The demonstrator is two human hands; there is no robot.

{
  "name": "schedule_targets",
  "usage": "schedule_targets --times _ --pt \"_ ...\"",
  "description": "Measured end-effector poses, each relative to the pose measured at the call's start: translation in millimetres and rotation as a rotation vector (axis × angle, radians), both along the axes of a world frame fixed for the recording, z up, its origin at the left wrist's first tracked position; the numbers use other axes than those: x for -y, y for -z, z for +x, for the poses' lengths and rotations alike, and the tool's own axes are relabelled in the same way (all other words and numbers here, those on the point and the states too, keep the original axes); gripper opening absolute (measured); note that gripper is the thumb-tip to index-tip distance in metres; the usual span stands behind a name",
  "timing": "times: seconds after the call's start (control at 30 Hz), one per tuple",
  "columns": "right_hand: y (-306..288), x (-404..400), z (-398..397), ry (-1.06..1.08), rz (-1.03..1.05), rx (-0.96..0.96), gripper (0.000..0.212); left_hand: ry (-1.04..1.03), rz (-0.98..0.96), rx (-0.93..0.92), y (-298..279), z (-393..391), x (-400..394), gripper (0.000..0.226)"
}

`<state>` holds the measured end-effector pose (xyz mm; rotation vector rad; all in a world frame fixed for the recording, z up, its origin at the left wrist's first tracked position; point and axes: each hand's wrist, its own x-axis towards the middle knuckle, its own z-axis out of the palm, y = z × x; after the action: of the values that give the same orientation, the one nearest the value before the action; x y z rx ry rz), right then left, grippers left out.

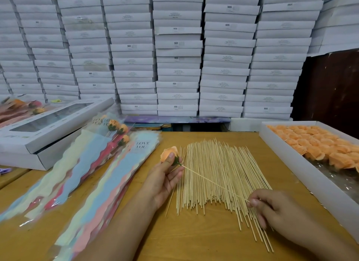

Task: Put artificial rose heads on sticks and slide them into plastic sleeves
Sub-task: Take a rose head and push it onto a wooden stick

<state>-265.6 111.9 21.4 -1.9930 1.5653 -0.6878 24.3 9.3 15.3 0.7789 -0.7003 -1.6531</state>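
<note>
On the left of the wooden table (204, 237) lie plastic sleeves (120, 175) printed "LOVE YOU". The left hand (165, 180) holds an orange rose head (168, 153) in its fingers. Its stick (211, 181) crosses the stick pile (217, 175) to the right hand (272, 208), whose fingers pinch the end. White boxes (177, 52) marked "SGS" stand stacked behind; a tray (303, 163) of rose heads is at the right.

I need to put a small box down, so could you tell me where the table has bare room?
Bare table shows near the front edge, between the forearms and below the sticks. A strip at the back lies between the stick tips and the stacked boxes. Crowded: sleeves on the left, the tray on the right.
</note>
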Motion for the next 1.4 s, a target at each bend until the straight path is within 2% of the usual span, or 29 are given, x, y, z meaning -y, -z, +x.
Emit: schedule_targets --times 0.07,0.13,0.3,0.47,0.57,0.63,0.73,0.77,0.9,0.97,1.03,1.1,1.2,1.4 --pt "-4.4 -1.9 2.9 -0.005 0.078 0.043 0.025 0.002 -0.001 0.013 -0.9 -0.2 -0.5 0.049" --pt "-9.3 -4.2 5.6 -0.041 0.224 0.166 0.02 0.012 0.009 0.038 -2.4 -0.3 -1.4 0.047" --pt "-23.6 -8.1 3.1 -0.229 0.547 0.385 0.016 0.074 0.019 0.097 -5.3 -2.2 -6.2 0.045" --pt "-23.6 -9.6 -0.6 -0.312 0.619 0.422 0.023 0.13 -0.015 0.151 -7.5 -5.1 -12.1 0.053" --pt "-21.4 -8.0 -4.6 -0.281 0.599 0.503 0.028 0.083 0.005 0.179 -15.2 -4.8 -14.2 0.054" --pt "-20.3 -7.0 -7.6 -0.253 0.581 0.591 0.034 0.021 0.052 0.25 -22.8 -2.3 -14.9 0.047" --pt "-18.5 -5.5 -10.0 -0.189 0.555 0.696 0.033 -0.051 0.108 0.476 -34.4 5.8 -12.9 0.031" --pt "-18.0 -4.7 -10.5 -0.166 0.544 0.724 0.03 -0.098 0.084 0.627 -36.4 10.5 -9.9 0.027" --pt "-17.5 -3.0 -10.1 -0.09 0.496 0.784 0.031 -0.332 -0.224 1.601 -36.2 43.3 6.5 0.033" --pt "-17.3 -3.2 -9.4 -0.075 0.486 0.794 0.033 -0.361 -0.221 1.922 -30.7 60.4 9.3 0.03" --pt "-17.0 -3.4 -9.3 -0.06 0.469 0.813 0.034 -0.258 -0.141 2.148 -23.3 73.4 7.7 0.028" --pt "-16.5 -2.9 -10.1 -0.046 0.451 0.836 0.036 -0.2 -0.091 2.231 -14.8 81.2 6.2 0.027" --pt "-16.7 -2.5 -9.5 -0.044 0.438 0.858 0.028 -0.249 -0.107 2.294 -8.0 82.5 5.8 0.026" --pt "-15.4 -1.6 -8.2 -0.035 0.42 0.874 0.022 -0.158 -0.108 2.396 -16.2 72.3 3.7 0.027"
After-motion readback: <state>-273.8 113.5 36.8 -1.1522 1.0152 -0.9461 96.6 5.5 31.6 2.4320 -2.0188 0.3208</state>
